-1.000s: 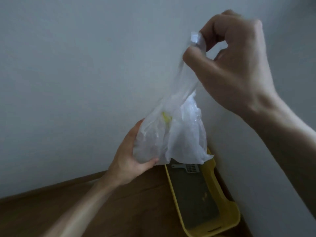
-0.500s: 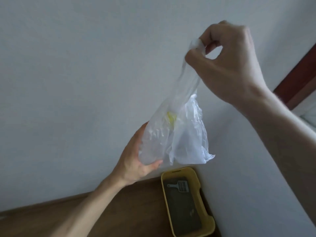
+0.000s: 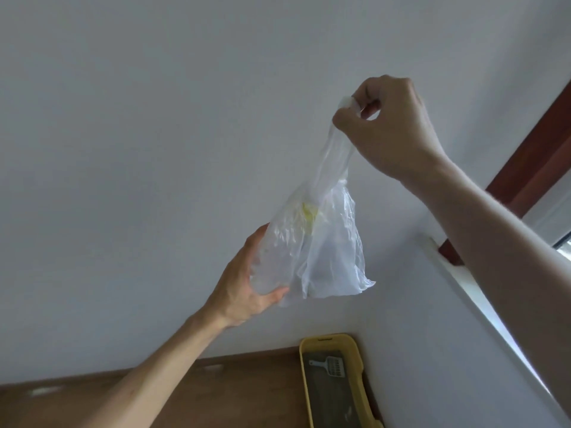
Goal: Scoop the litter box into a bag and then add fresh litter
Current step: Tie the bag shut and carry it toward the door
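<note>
Two bare hands hold a thin, see-through plastic bag (image 3: 324,242) up in front of a plain white wall (image 3: 154,149). On the right edge, a dark red-brown frame (image 3: 540,149) runs on a slant, with a white ledge (image 3: 463,279) below it. The right forearm crosses in front of both and hides part of them. At the bottom lies a brown wooden floor (image 3: 231,387). A yellow litter box (image 3: 340,342) sits on it in the corner, against the wall. Grey litter (image 3: 333,400) fills the box, and a small pale scoop (image 3: 333,366) lies on top of the litter at the far end.

The bag hangs in the air, well above the litter box and a little to its left. The right hand (image 3: 392,125) is at the top, with thumb and curled fingers pinching the gathered neck of the bag. The plastic stretches down from that pinch and widens out. The left hand (image 3: 244,285) is lower, gripping the bottom left of the bag from the side, thumb in front; the plastic veils its fingers. A yellowish patch (image 3: 309,213) shows through the plastic near the middle, too blurred to identify
</note>
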Motion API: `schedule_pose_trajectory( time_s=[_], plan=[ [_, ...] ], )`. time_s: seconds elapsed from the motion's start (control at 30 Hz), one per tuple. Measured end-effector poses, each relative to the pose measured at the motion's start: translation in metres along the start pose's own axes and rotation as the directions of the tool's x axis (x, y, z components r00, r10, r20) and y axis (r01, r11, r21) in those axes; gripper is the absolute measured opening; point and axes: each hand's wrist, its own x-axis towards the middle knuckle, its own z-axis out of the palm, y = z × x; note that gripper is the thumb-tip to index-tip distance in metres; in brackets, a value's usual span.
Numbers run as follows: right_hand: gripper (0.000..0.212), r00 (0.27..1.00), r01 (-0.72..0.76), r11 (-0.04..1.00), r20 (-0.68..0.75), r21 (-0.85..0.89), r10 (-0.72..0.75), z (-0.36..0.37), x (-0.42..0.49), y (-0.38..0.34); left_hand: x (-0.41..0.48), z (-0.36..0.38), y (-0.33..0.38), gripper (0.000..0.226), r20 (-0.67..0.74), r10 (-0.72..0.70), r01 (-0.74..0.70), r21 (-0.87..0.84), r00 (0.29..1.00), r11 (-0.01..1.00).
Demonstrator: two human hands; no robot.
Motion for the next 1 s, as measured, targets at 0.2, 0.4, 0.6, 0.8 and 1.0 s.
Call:
schedule_pose_trajectory(
  time_s=[0.2, 0.4, 0.6, 0.8, 1.0],
  plan=[
    [0.023, 0.997, 0.014, 0.997, 0.071, 0.078, -0.019, -0.007, 0.004, -0.03, -0.025, -0.018, 0.027, 0.102, -0.091, -0.043, 0.048, 0.05, 0.995, 0.998],
    [0.025, 0.987, 0.089, 0.986, 0.12, 0.138, -0.106, 0.001, 0.007, -0.057, -0.052, -0.031, 0.046, 0.101, -0.186, -0.099, 0.113, 0.067, 0.978, 0.991],
    [0.025, 0.96, 0.171, 0.967, 0.19, 0.189, -0.207, 0.024, 0.012, -0.1, -0.079, -0.058, 0.058, 0.103, -0.286, -0.173, 0.202, 0.075, 0.943, 0.977],
    [0.023, 0.923, 0.239, 0.945, 0.249, 0.225, -0.293, 0.05, 0.021, -0.146, -0.104, -0.102, 0.056, 0.103, -0.367, -0.263, 0.313, 0.081, 0.892, 0.946],
    [0.024, 0.905, 0.257, 0.924, 0.264, 0.283, -0.333, 0.088, 0.028, -0.196, -0.129, -0.156, 0.048, 0.101, -0.44, -0.358, 0.433, 0.08, 0.824, 0.898]
  ],
)
